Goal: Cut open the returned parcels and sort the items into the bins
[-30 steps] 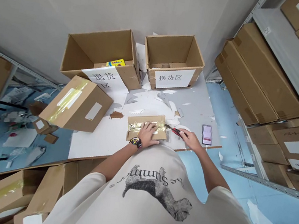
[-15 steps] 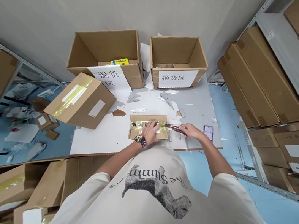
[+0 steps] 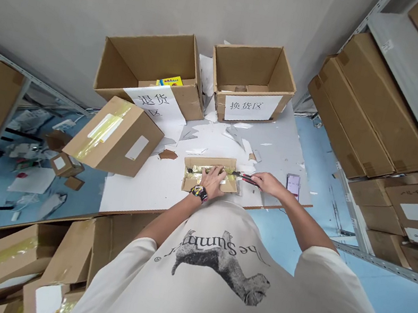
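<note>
A small, flat cardboard box (image 3: 189,181) with shiny yellowish tape along its top lies near the table's front edge. My left hand (image 3: 211,181), with a colourful watch at its wrist, rests on it, fingers spread and pressing down. From the right, my right hand (image 3: 266,182) grips a red-and-black box cutter (image 3: 246,177). The cutter's front end reaches the box's right end, at the tape. Whether the blade is in the tape is too small to tell.
Two open cartons with paper signs, a left carton (image 3: 148,62) and a right carton (image 3: 254,73), stand at the back. A taped box (image 3: 115,137) sits at the table's left. Paper scraps and a phone (image 3: 292,186) lie on the table (image 3: 137,195). Shelves flank both sides.
The view has shifted slightly. My left hand stays on the small box, and my right hand keeps the box cutter at its right end, with little visible movement.
</note>
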The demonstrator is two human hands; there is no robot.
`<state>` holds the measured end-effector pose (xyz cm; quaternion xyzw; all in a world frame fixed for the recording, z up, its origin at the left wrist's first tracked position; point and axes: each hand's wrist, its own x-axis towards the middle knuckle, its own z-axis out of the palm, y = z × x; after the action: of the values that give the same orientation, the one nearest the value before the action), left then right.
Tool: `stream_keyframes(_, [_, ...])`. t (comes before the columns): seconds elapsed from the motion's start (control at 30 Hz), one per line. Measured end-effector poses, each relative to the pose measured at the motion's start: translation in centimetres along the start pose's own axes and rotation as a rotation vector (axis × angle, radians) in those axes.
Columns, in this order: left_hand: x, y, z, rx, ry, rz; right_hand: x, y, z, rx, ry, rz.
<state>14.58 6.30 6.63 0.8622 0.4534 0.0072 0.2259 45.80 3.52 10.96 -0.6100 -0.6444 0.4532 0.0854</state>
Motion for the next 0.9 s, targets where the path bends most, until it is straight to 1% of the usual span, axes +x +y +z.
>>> stream_keyframes(0.1, [0.0, -0.1, 0.0, 0.008, -0.002, 0.003, 0.8, -1.2, 0.9, -0.019, 0.000, 0.030])
stream_keyframes(0.17, [0.0, -0.2, 0.0, 0.013, -0.001, 0.007, 1.2, -1.9, 1.1, -0.032, -0.015, 0.042])
stream_keyframes(0.2, [0.0, -0.3, 0.0, 0.013, 0.002, 0.011, 1.2, -2.0, 1.0, -0.025, -0.046, 0.053])
stream_keyframes(0.27, [0.0, -0.4, 0.0, 0.003, 0.015, 0.021, 0.6, -1.7, 0.5, 0.020, -0.163, 0.084])
stream_keyframes(0.33, [0.2, -0.5, -0.1, -0.019, 0.036, 0.024, -0.8, -0.6, -0.1, 0.082, -0.259, 0.120])
stream_keyframes(0.37, [0.2, -0.6, -0.1, -0.035, 0.044, 0.024, -1.7, 0.1, -0.4, 0.113, -0.269, 0.135])
stream_keyframes(0.4, [0.3, -0.7, -0.1, -0.053, 0.049, 0.023, -2.6, 0.9, -0.6, 0.143, -0.243, 0.149])
stream_keyframes(0.43, [0.3, -0.8, -0.1, -0.076, 0.049, 0.026, -3.4, 1.6, -0.7, 0.173, -0.189, 0.170])
stream_keyframes(0.5, [0.0, -1.0, -0.2, -0.137, 0.046, 0.045, -4.6, 2.5, -0.4, 0.247, -0.029, 0.219])
stream_keyframes(0.53, [-0.4, -1.1, -0.2, -0.181, 0.055, 0.058, -4.8, 2.5, 0.2, 0.288, 0.080, 0.243])
stream_keyframes(0.6, [-1.3, -1.1, -0.2, -0.310, 0.105, 0.058, -4.4, 1.4, 2.4, 0.360, 0.348, 0.281])
stream_keyframes(0.67, [-2.4, -1.0, -0.1, -0.518, 0.167, 0.015, -3.3, -1.2, 5.7, 0.377, 0.586, 0.279])
stream_keyframes(0.7, [-3.0, -0.9, 0.0, -0.647, 0.183, -0.013, -2.6, -2.9, 7.6, 0.348, 0.654, 0.253])
stream_keyframes(0.73, [-3.6, -1.0, 0.1, -0.777, 0.187, -0.040, -1.9, -4.8, 9.6, 0.298, 0.647, 0.185])
stream_keyframes(0.77, [-4.1, -1.2, 0.1, -0.900, 0.190, -0.071, -1.3, -6.7, 11.4, 0.235, 0.577, 0.079])
stream_keyframes(0.83, [-5.1, -2.1, 0.2, -1.103, 0.223, -0.171, -0.1, -10.1, 14.2, 0.134, 0.357, -0.178])
stream_keyframes(0.87, [-5.7, -2.9, 0.1, -1.177, 0.260, -0.249, 0.5, -11.4, 15.2, 0.095, 0.263, -0.281])
stream_keyframes(0.9, [-6.4, -3.9, 0.0, -1.235, 0.304, -0.339, 1.2, -12.4, 15.8, 0.058, 0.204, -0.347])
